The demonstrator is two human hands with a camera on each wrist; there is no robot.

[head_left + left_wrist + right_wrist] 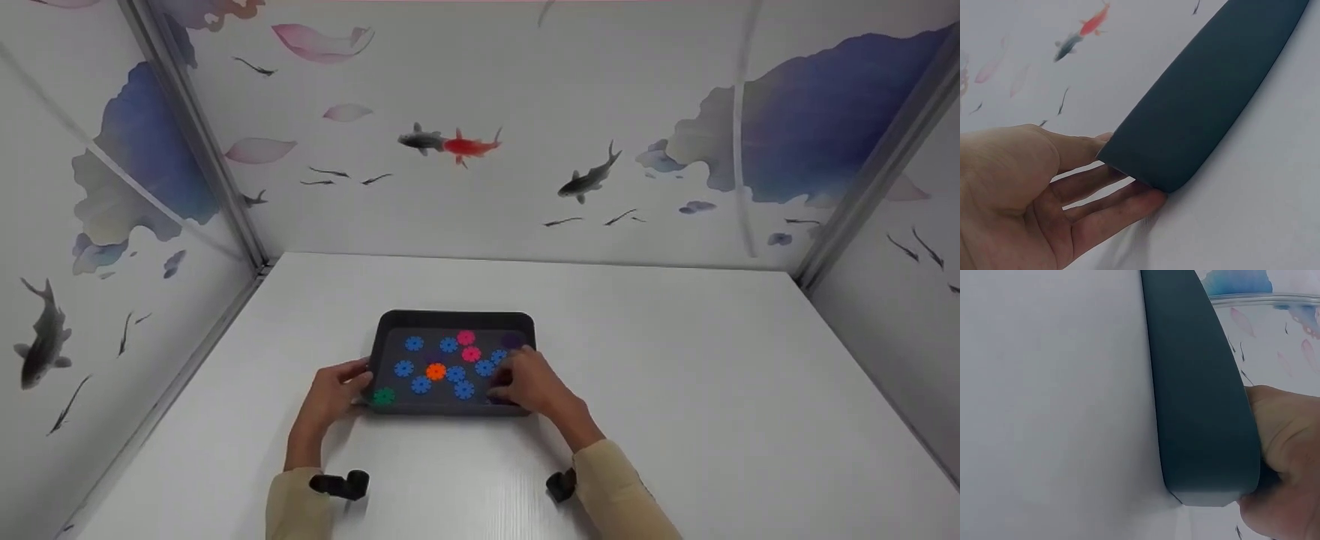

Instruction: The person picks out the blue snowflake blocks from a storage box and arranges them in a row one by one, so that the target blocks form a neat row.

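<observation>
A dark rectangular tray sits on the table with several small notched plastic discs inside. Blue discs are the most common; there are also pink discs, an orange disc, a green disc and dark purple ones. My left hand holds the tray's left side, its thumb at the rim and fingers against the outer wall. My right hand reaches over the right wall, fingers bent down among the discs. In the right wrist view the wall hides its fingertips; I cannot tell whether they pinch a disc.
The white table extends around the tray. Panels printed with fish and petals stand at the back and both sides, joined by metal posts. A small black camera mount is on each wrist.
</observation>
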